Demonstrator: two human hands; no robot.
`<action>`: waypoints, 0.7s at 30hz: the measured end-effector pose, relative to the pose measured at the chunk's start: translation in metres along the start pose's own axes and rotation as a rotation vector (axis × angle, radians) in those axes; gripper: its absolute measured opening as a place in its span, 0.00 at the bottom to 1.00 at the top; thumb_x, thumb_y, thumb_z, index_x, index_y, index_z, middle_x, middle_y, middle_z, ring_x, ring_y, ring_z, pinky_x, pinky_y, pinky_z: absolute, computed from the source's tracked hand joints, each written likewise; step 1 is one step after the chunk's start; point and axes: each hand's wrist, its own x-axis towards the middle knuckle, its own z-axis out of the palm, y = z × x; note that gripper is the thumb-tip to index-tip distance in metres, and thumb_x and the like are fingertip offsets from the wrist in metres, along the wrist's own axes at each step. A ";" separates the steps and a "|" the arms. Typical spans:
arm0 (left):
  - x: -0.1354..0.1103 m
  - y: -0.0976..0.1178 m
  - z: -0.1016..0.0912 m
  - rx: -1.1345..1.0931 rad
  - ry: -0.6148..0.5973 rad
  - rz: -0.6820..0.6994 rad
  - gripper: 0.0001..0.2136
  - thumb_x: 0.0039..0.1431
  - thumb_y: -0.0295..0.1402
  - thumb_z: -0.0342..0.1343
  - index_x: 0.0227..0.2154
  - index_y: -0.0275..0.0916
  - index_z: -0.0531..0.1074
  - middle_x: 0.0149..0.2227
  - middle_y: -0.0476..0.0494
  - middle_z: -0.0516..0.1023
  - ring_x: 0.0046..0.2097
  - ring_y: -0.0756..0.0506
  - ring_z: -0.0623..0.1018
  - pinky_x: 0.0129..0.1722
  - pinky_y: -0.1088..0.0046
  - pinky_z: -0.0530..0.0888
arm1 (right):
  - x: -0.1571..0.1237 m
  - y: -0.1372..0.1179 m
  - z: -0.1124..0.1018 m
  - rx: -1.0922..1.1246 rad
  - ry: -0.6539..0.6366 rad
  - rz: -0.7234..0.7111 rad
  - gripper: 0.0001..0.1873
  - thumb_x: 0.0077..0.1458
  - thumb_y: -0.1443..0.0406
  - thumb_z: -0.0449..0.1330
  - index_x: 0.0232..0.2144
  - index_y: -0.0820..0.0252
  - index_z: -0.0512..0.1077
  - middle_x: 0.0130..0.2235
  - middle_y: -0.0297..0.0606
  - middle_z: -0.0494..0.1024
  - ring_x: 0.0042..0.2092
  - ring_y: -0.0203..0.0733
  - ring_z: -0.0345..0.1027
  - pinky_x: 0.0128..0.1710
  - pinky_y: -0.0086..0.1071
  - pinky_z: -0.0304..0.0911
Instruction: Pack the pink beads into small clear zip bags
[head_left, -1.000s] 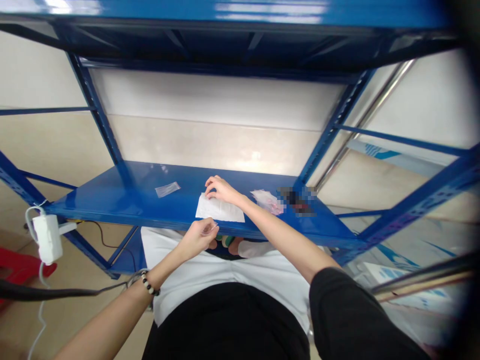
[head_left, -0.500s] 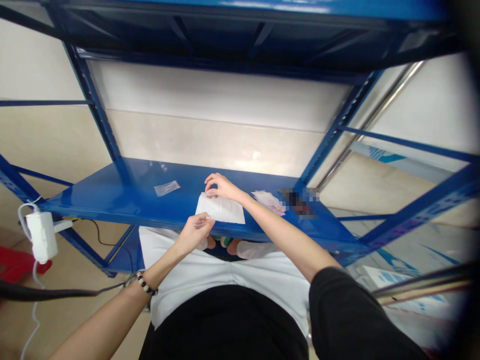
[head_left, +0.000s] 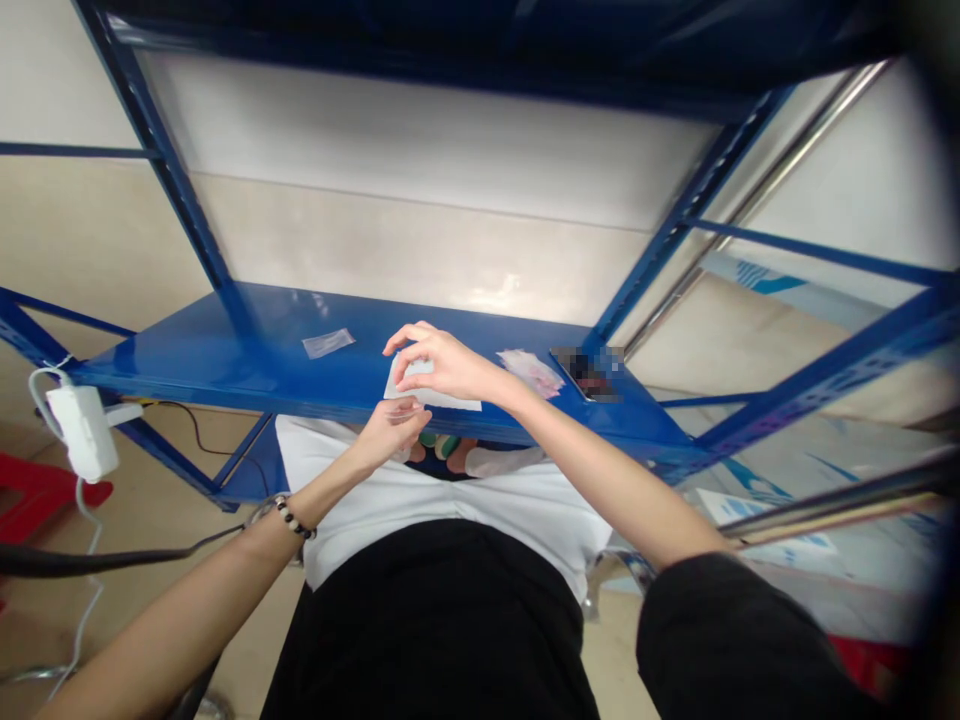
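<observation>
I stand at a blue metal shelf. A white paper sheet lies near its front edge. My right hand hovers just over the sheet, thumb and fingers pinched around something small that I cannot make out. My left hand is at the shelf's front edge below the sheet, fingers pinched on a thin clear item too small to name. The two hands are close together, almost touching.
A small clear plastic bag lies further left on the shelf. A pinkish packet and a dark blurred object lie to the right. A white power adapter hangs with cables at the left. Blue uprights frame both sides.
My right hand lifted off the far edge of the sheet and came toward my left hand. My left hand rose slightly to the shelf edge. The camera tilted down.
</observation>
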 end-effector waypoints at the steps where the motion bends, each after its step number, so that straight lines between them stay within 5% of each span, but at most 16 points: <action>1: 0.000 0.000 0.001 -0.013 -0.003 -0.008 0.16 0.57 0.43 0.59 0.23 0.37 0.64 0.14 0.55 0.63 0.17 0.55 0.61 0.20 0.77 0.59 | -0.003 -0.002 0.003 -0.002 -0.033 -0.007 0.03 0.53 0.69 0.64 0.29 0.57 0.78 0.47 0.38 0.72 0.50 0.44 0.62 0.53 0.42 0.58; 6: 0.002 0.001 0.004 -0.125 -0.034 -0.063 0.17 0.56 0.40 0.60 0.20 0.37 0.63 0.14 0.54 0.61 0.17 0.54 0.62 0.20 0.75 0.61 | -0.006 0.003 0.008 -0.002 -0.158 -0.013 0.03 0.54 0.69 0.64 0.29 0.59 0.78 0.46 0.40 0.73 0.48 0.44 0.63 0.49 0.40 0.59; 14: -0.008 0.013 0.008 -0.277 -0.080 -0.118 0.17 0.54 0.40 0.63 0.21 0.37 0.62 0.15 0.56 0.60 0.18 0.55 0.62 0.20 0.77 0.62 | -0.016 0.012 0.014 0.176 -0.176 0.015 0.06 0.56 0.66 0.62 0.32 0.56 0.80 0.46 0.37 0.76 0.47 0.41 0.68 0.49 0.36 0.61; 17: -0.007 0.013 0.007 -0.326 -0.061 -0.137 0.17 0.54 0.40 0.63 0.23 0.38 0.61 0.16 0.57 0.59 0.18 0.56 0.61 0.20 0.78 0.61 | -0.013 0.032 0.006 0.214 -0.080 0.059 0.07 0.57 0.64 0.61 0.34 0.57 0.80 0.44 0.38 0.77 0.44 0.41 0.70 0.45 0.34 0.63; 21: -0.002 0.009 0.007 -0.357 -0.044 -0.139 0.16 0.53 0.39 0.63 0.25 0.38 0.62 0.15 0.58 0.58 0.17 0.56 0.59 0.18 0.78 0.58 | -0.007 0.091 0.000 0.053 0.160 0.212 0.07 0.53 0.66 0.62 0.32 0.61 0.80 0.38 0.40 0.79 0.40 0.41 0.71 0.41 0.32 0.63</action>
